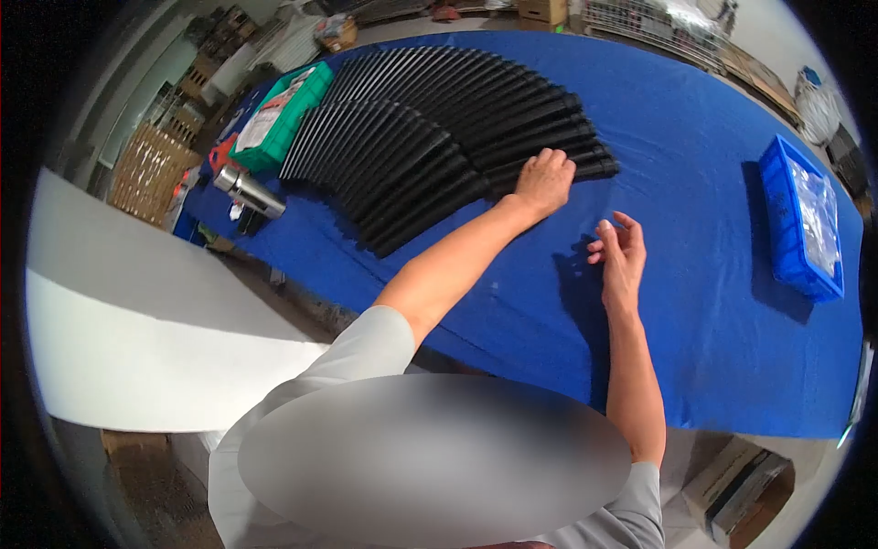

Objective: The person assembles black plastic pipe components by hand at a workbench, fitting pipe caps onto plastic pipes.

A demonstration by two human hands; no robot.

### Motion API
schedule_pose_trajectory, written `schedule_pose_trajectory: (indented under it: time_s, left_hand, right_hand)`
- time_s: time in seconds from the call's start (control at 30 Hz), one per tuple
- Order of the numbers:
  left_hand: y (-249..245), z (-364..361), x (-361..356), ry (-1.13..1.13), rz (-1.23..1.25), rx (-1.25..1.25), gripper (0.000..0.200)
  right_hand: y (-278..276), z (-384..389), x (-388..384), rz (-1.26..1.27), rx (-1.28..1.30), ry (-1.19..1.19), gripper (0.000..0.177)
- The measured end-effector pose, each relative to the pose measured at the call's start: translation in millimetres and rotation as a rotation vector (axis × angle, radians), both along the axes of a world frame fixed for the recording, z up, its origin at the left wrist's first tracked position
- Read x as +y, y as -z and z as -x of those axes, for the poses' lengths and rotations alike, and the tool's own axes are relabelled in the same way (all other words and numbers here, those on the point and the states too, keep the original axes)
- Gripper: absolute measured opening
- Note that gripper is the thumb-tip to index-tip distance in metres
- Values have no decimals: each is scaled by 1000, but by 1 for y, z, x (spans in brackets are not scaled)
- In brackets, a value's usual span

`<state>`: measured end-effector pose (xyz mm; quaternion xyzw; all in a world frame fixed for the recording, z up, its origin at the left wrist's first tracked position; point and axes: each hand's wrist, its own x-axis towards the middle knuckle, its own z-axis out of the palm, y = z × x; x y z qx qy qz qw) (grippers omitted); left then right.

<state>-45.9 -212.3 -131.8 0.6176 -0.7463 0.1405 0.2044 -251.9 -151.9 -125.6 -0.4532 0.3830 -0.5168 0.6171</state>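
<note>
Long black ribbed tubes (421,178) lie side by side in two fanned rows on the blue cloth. My left hand (546,181) reaches across to the right end of the rows, its fingers curled over the nearest black tube there; the fingertips are partly hidden. Off to the right, my right hand (622,252) hovers over the cloth with its fingers apart and slightly bent, holding nothing. It is a short way from the tube ends and touches none of them.
A green crate (315,91) with papers stands at the left end of the rows, near a steel flask (249,190). On the right sits a blue bin (785,220) holding clear plastic bags. The blue-covered table (695,366) spans the view; a cardboard box (741,489) is below it.
</note>
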Motion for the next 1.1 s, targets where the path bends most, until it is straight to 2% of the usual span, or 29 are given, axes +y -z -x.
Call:
schedule_pose_trajectory:
  time_s: [0.13, 0.2, 0.23, 0.33, 0.4, 0.5, 0.57, 0.73, 0.8, 0.9, 0.93, 1.03, 1.1]
  left_hand:
    - [12, -5, -3, 37, 107, 4, 26]
    - [0, -7, 13, 7, 104, -60, 29]
    - [-11, -10, 28, 19, 129, 2, 29]
    - [-51, -16, 89, 74, 136, 196, 28]
    - [-67, -30, 139, 98, 197, 326, 34]
    - [-76, -73, 224, 85, 318, 420, 22]
    - [-68, -114, 279, -40, 270, 501, 15]
    - [-27, -239, 391, -699, 257, 812, 17]
    - [-8, -296, 425, -887, 278, 759, 21]
    - [18, -374, 463, -1050, 313, 705, 26]
    - [11, -387, 467, -1100, 328, 651, 27]
    - [18, -454, 477, -1104, 312, 480, 22]
    - [20, -495, 472, -1156, 286, 372, 33]
  right_hand:
    - [7, 2, -3, 36, 93, -21, 39]
    - [6, 0, 1, 48, 130, -18, 36]
    - [7, -1, 1, 83, 184, -33, 35]
    - [12, 0, 2, 149, 271, -78, 33]
    - [11, -1, 6, 208, 345, -64, 31]
    - [9, -1, 12, 242, 376, -46, 29]
    - [16, 0, 9, 270, 368, -19, 28]
    - [23, 4, 7, 309, 464, -19, 28]
    - [30, 7, 3, 303, 497, 2, 28]
    - [31, 3, 2, 308, 528, 45, 28]
    - [31, 3, 2, 309, 536, 39, 28]
    - [31, 4, -1, 314, 566, 24, 28]
    - [34, 6, -4, 323, 596, 19, 28]
